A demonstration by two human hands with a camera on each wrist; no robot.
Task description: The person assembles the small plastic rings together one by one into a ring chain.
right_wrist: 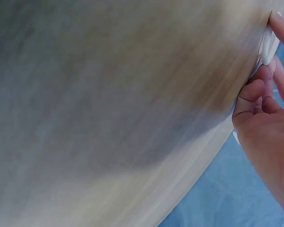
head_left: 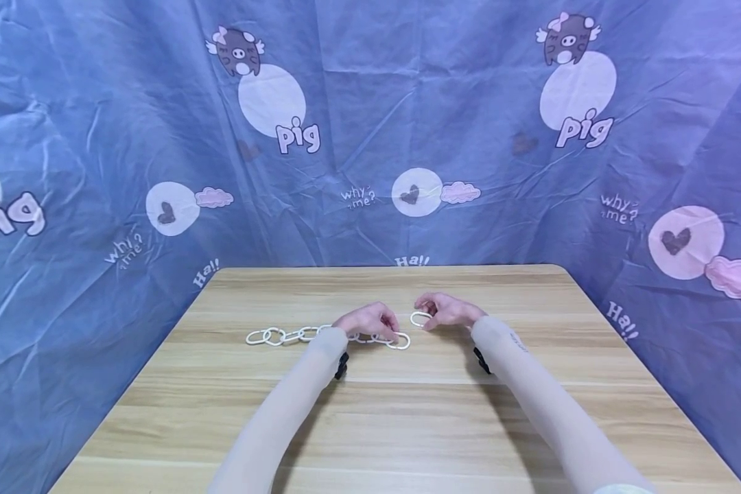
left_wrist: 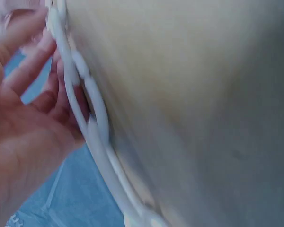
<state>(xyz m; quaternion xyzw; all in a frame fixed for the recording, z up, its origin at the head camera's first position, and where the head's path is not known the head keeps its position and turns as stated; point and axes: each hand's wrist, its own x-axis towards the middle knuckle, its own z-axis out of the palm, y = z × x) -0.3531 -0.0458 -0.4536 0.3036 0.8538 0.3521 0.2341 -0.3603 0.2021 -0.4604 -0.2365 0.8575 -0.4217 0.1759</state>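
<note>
A white plastic chain (head_left: 275, 336) of several oval links lies across the wooden table, partly hidden by the left forearm. My left hand (head_left: 370, 320) pinches the chain near its right end, with the last link (head_left: 409, 342) showing beyond the fingertips. In the left wrist view, the chain (left_wrist: 98, 150) runs blurred past the fingers. A little to the right, my right hand (head_left: 447, 310) holds a single loose white link (head_left: 412, 318) between thumb and finger. The right wrist view shows this link (right_wrist: 266, 47) at the fingertips. A small gap separates it from the chain.
The wooden table (head_left: 407, 425) ends at a blue patterned curtain (head_left: 370, 103) at the back and sides. Both arms wear light sleeves, with a black strap (head_left: 342, 366) visible at the left wrist and another black piece (head_left: 481, 360) at the right.
</note>
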